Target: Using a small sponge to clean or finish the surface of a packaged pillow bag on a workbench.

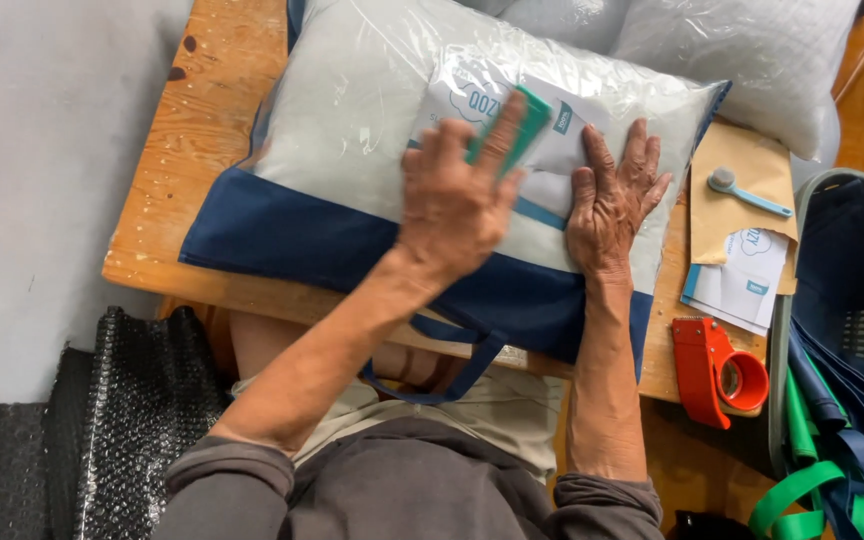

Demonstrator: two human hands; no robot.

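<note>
The left hand presses a small green card between thumb and fingers against the top of a bagged pillow, the card's long axis slanting up and to the right. Just beside it, the right hand lies flat and open on the same bag, fingers spread, gripping nothing. Under both hands a white rectangular leaflet with pale blue print sits inside the clear front, tilted slightly. The bag is clear plastic above with a dark blue band along its near edge and a blue strap hanging off the wooden table; its long axis runs left to right across the table. To the right lie a brown envelope with a blue-handled brush on it, a stack of white leaflets and an orange tape dispenser. More bagged pillows sit behind.
</note>
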